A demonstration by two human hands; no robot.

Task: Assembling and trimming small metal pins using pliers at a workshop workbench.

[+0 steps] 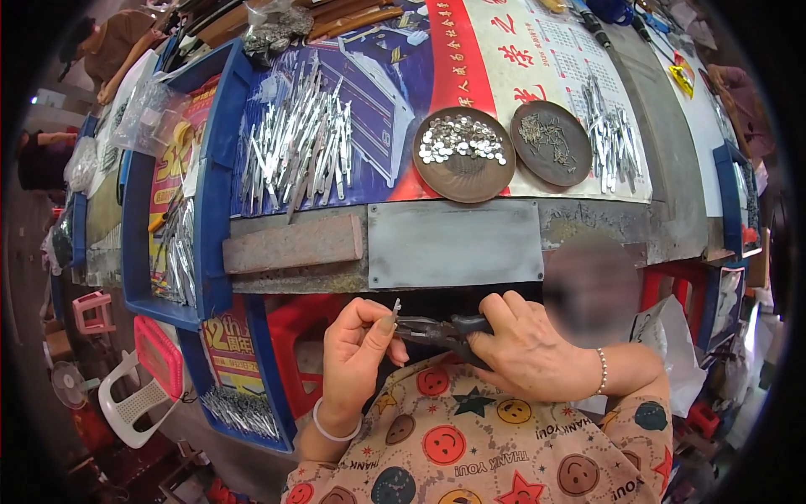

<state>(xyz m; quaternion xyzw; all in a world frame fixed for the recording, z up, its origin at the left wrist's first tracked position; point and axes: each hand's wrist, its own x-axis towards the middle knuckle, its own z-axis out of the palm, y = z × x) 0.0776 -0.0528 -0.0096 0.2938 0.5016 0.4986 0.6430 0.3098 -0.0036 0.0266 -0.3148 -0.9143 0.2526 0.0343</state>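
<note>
Pinching a small metal piece (396,308) between thumb and forefinger of the left hand (357,349), on the near side of the metal plate (456,244), before its left end. Aiming the piece's long axis roughly toward the plate, crosswise to the nose of the pliers (432,329). Gripping the pliers' handles in the curled right hand (533,353), before the plate's right end and farther from the piece. Holding the piece right at the left fingertips, just beside the pliers' nose; cannot tell whether clamped there.
</note>
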